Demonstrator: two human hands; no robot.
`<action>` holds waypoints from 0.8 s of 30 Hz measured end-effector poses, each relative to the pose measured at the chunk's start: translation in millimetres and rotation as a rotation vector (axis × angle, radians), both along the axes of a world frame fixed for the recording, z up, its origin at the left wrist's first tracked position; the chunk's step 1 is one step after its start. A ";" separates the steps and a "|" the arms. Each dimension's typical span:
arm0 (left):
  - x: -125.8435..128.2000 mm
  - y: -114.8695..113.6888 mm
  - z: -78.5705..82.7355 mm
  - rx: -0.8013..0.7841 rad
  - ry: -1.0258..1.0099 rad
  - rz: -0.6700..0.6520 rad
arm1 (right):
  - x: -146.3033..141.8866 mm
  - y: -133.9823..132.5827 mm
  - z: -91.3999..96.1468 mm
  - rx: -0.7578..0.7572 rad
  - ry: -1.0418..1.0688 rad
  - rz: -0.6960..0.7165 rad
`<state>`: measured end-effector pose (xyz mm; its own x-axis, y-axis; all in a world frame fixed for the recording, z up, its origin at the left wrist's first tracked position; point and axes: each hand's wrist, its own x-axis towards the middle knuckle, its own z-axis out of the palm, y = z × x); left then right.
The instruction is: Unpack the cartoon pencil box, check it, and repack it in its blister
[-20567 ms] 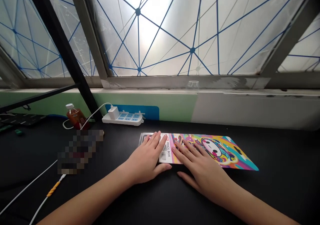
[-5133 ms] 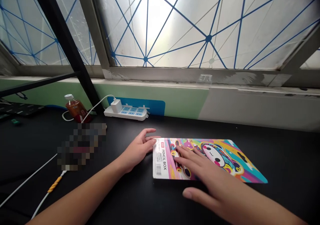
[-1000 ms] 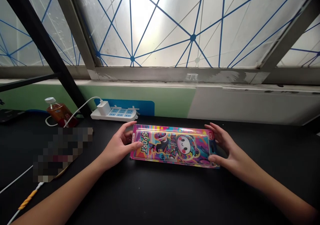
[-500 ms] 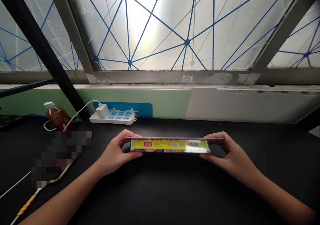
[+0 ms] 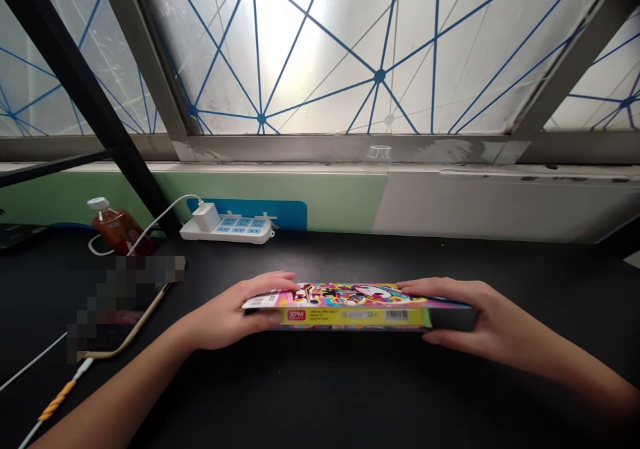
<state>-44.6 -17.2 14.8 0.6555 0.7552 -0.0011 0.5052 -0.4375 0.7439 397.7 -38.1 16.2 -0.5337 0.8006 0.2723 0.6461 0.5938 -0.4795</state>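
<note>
We grip the pencil box (image 5: 353,306) by its short ends, left hand (image 5: 231,312) and right hand (image 5: 493,316), long edge facing us; desk (image 5: 325,389) room nearside, power strip (image 5: 245,232) beyond.

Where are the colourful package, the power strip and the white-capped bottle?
Colourful package (image 5: 350,315): head view, on its yellow side.
Power strip (image 5: 233,230): head view, on its socket face.
White-capped bottle (image 5: 120,230): head view, on its reddish-brown body.

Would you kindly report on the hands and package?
Left hand and right hand gripping colourful package, one at each end. Yellow side facing camera. Power strip behind, not touching.
</note>
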 end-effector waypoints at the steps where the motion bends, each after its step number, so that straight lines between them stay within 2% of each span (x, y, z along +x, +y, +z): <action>1: -0.2 -0.8 1.1 0.018 0.043 -0.009 | 0.7 -0.6 -1.3 0.017 -0.032 0.021; 6: -0.6 -5.4 0.3 0.088 0.242 -0.018 | 2.2 -4.5 -9.7 0.090 -0.226 0.028; 11: -0.3 -8.2 -0.2 0.021 0.331 0.001 | -4.2 -9.3 -15.9 0.117 -0.324 -0.004; 14: 0.7 -9.0 2.8 -0.025 0.337 0.009 | -15.3 -12.2 -22.0 0.182 -0.343 -0.002; 19: 4.8 -10.2 6.1 -0.010 0.303 0.041 | -34.2 -14.2 -28.8 0.279 -0.373 0.100; 24: 5.0 -10.1 5.2 0.015 0.253 0.053 | -20.8 -10.8 -21.1 0.282 -0.415 0.094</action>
<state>-39.7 -27.3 20.0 0.5953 0.7897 -0.1484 0.6970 -0.4156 0.5844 376.9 -48.9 -5.0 -0.7086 0.6702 0.2206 0.6860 0.7275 -0.0067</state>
